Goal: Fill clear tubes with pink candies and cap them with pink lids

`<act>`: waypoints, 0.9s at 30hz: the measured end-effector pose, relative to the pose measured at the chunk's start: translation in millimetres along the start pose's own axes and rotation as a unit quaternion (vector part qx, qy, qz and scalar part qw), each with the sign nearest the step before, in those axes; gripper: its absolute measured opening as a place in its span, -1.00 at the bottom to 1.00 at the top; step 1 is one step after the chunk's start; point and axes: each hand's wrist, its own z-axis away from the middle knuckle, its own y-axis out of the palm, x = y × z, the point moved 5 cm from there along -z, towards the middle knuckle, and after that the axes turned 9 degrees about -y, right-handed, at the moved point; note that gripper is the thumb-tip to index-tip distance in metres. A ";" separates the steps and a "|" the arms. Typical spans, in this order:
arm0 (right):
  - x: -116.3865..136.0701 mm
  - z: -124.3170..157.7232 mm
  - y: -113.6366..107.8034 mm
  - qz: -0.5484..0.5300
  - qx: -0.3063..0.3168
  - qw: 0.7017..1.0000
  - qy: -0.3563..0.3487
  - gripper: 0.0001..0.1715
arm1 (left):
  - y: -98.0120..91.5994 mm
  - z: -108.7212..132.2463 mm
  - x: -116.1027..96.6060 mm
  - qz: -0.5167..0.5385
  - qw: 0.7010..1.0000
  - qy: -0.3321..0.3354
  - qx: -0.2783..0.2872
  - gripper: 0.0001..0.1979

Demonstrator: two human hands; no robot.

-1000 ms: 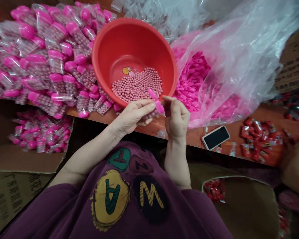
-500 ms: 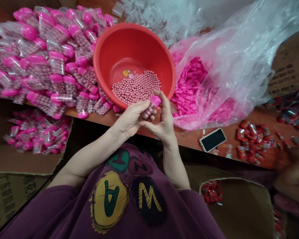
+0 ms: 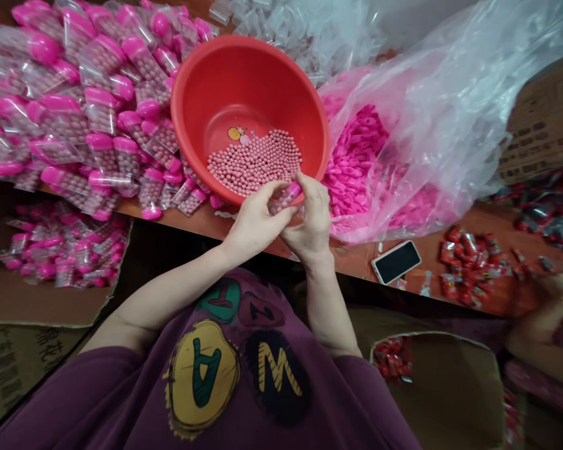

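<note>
**Tightly pinched: pink-capped tube (image 3: 286,197) at a red basin's rim (image 3: 246,41)**

Left hand (image 3: 258,219) and right hand (image 3: 313,215) hold it between them, fingertips pressed on the clear body and cap, which points toward two o'clock. Loose pink beads (image 3: 254,161) lie in the basin. Packed tubes (image 3: 98,112) heap at ten o'clock, a plastic bag (image 3: 431,131) of pink parts at two, a phone (image 3: 396,262) and red packets (image 3: 469,265) at three. Large letters A and W mark the purple shirt (image 3: 122,394).

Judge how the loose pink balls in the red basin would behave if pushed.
The pink balls look round and smooth, so they would probably roll and scatter easily. They lie heaped on the curved floor of the red plastic basin, whose walls would likely turn them back. Each looks small, so probably light and a little fiddly to pinch.
</note>
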 end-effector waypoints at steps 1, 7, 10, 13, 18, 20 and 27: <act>0.1 -0.5 1.2 0.009 0.004 1.000 0.003 -0.25 | 1.4 -1.1 0.6 0.009 1.000 0.000 0.016 -0.64; 4.8 -5.6 -1.2 0.052 0.039 0.997 0.052 -0.23 | 7.5 -1.0 -6.8 0.133 0.984 -0.054 0.107 -0.73; 10.4 -9.9 -7.1 0.082 0.061 0.993 0.055 -0.28 | 7.4 -0.5 -9.1 0.138 0.981 -0.062 0.121 -0.71; 14.7 -14.2 -11.1 0.112 0.082 0.989 0.047 -0.31 | 6.6 0.1 -10.5 0.113 0.986 -0.039 0.118 -0.74; 20.7 -15.0 -15.2 0.149 0.057 0.987 0.002 -0.50 | 6.0 6.6 -16.3 0.019 0.997 -0.014 0.073 -0.77; 23.7 -10.7 -16.4 0.157 0.033 0.987 -0.010 -0.57 | 7.5 10.9 -16.4 -0.022 0.997 -0.033 0.068 -0.79; 36.3 14.1 -20.5 0.123 -0.030 0.992 -0.022 -0.62 | 9.5 24.2 -2.1 -0.163 0.980 -0.076 0.087 -0.81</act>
